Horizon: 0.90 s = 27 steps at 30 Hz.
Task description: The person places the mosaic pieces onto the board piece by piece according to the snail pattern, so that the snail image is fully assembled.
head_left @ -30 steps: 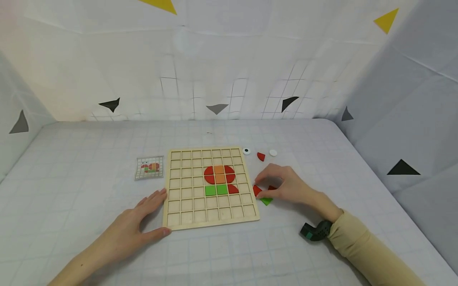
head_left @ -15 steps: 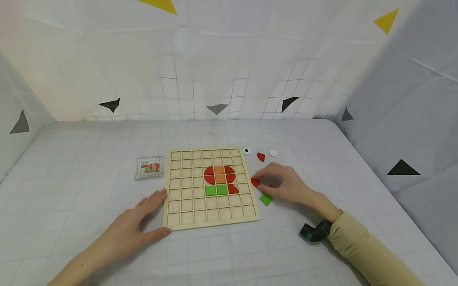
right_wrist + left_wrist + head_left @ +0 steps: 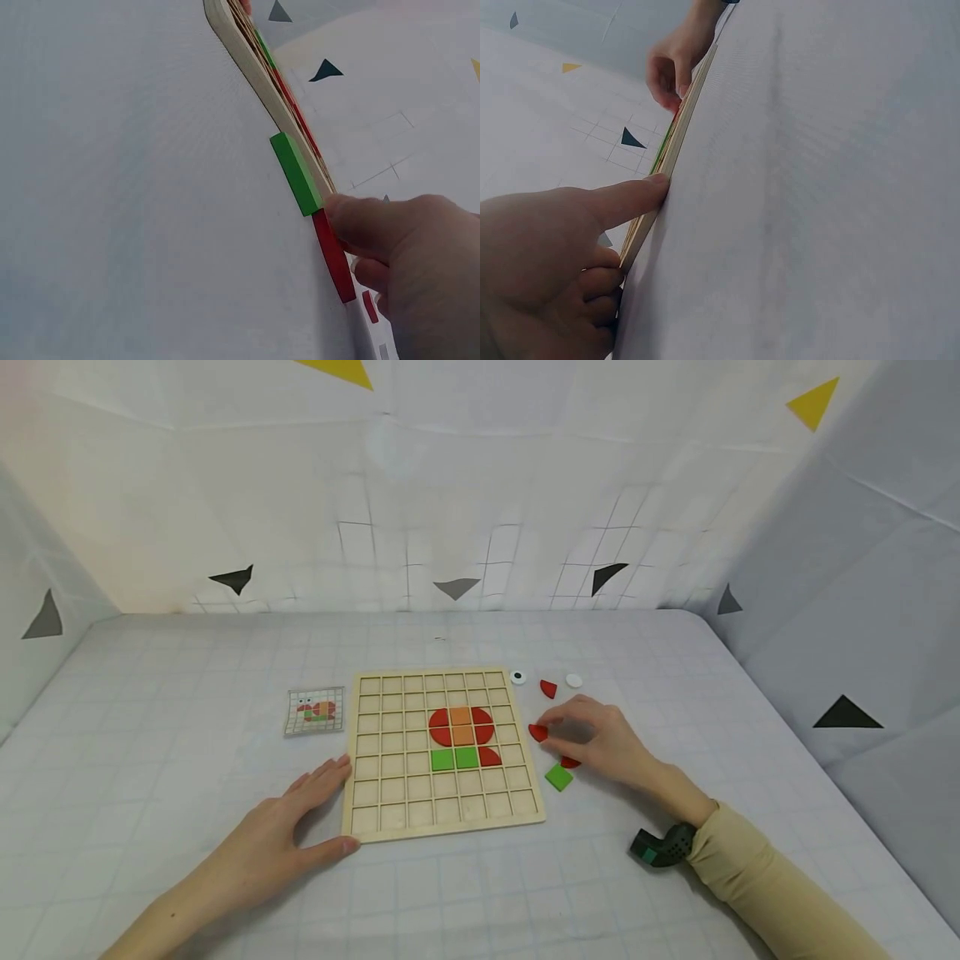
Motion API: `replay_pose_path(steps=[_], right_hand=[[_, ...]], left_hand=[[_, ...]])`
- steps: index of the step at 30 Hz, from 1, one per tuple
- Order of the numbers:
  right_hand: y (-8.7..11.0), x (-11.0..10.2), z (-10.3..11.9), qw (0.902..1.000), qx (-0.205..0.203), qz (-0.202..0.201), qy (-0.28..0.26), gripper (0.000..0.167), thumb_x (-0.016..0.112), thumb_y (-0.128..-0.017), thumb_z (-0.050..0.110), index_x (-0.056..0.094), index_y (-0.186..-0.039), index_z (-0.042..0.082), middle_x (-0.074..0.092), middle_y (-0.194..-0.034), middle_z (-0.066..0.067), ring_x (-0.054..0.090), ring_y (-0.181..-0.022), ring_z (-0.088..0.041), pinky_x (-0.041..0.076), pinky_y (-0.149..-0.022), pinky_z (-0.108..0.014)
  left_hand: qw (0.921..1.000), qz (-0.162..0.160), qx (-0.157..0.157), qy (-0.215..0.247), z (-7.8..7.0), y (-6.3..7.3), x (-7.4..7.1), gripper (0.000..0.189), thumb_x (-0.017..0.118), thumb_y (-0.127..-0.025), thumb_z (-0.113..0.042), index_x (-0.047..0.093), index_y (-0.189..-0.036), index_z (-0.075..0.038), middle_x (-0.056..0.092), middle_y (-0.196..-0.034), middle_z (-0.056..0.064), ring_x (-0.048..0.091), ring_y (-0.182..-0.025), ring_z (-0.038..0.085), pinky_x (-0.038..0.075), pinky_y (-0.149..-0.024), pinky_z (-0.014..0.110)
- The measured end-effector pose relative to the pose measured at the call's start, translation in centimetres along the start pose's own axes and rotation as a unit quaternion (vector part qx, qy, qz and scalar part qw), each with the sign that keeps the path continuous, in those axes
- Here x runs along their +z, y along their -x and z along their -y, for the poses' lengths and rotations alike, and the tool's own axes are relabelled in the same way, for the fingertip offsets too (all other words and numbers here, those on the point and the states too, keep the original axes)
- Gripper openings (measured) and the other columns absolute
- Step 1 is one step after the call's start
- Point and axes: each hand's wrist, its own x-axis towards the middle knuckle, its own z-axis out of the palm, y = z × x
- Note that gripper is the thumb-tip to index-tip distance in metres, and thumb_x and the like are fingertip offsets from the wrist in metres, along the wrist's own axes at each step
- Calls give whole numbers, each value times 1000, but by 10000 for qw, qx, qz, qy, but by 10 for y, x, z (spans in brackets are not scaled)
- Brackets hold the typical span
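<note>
Wooden grid board point(image 3: 392, 722): square, flat, red, orange and green pieces point(image 3: 467, 757) in its cells
Red quarter-circle piece point(image 3: 537, 732): pinched in right grip point(image 3: 600, 739), just beside the board

From above, the head view faces forward and down across the worktop point(image 3: 225, 668); both wrist views skim it low and close, sharing the board point(image 3: 417, 764), left of centre and upper centre respectively.

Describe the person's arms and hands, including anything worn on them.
Both the left hand and right hand are bare, without visible gloves or rings. The right arm wears a tan sleeve, bunched near the wrist, where a curved black device shows a green patch. No sleeve shows on the left.
</note>
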Motion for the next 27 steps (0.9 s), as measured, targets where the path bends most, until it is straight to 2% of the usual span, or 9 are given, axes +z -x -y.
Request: replay_pose_path(steps=[6,12,17,22,27], right_hand=[[0,1,-3,9996,161,-212,116,32,84,-80,8,74,-109,14,72,-101,5,64,-95,-12,52,-83,-25],[0,1,-3,9995,193,-216,84,31,84,-80,7,74,-108,13,72,-100,4,64,-94,-12,52,-82,-24],[0,-1,1,9990,306,-328,58,28,84,-81,9,73,-107,14,72,-99,3,64,-93,-13,53,-84,-28],[-6,-1,9,9969,621,-471,-101,27,83,-82,11,73,-107,14,73,-101,0,65,-95,-17,53,-88,-36],[-15,8,26,9948,820,-567,-220,26,83,-82,14,73,-106,13,73,-100,-1,65,-96,-18,53,-89,-41]], left_hand=[[10000,-7,12,0,0,0,0,91,66,-82,-69,31,-158,-32,34,-162,5,33,-145,44,30,-108,70],[10000,-6,-21,-5,0,0,0,92,66,-82,-70,30,-158,-32,34,-162,5,32,-146,44,30,-108,70],[10000,2,-19,8,-1,0,0,93,67,-81,-69,31,-158,-31,34,-162,5,32,-146,44,30,-109,70],[10000,8,-6,4,-2,-1,-1,93,67,-81,-69,32,-157,-30,34,-162,6,32,-146,44,29,-109,70],[10000,-7,29,18,-1,0,-1,93,67,-81,-69,32,-157,-30,34,-162,6,32,-145,45,29,-109,71]])
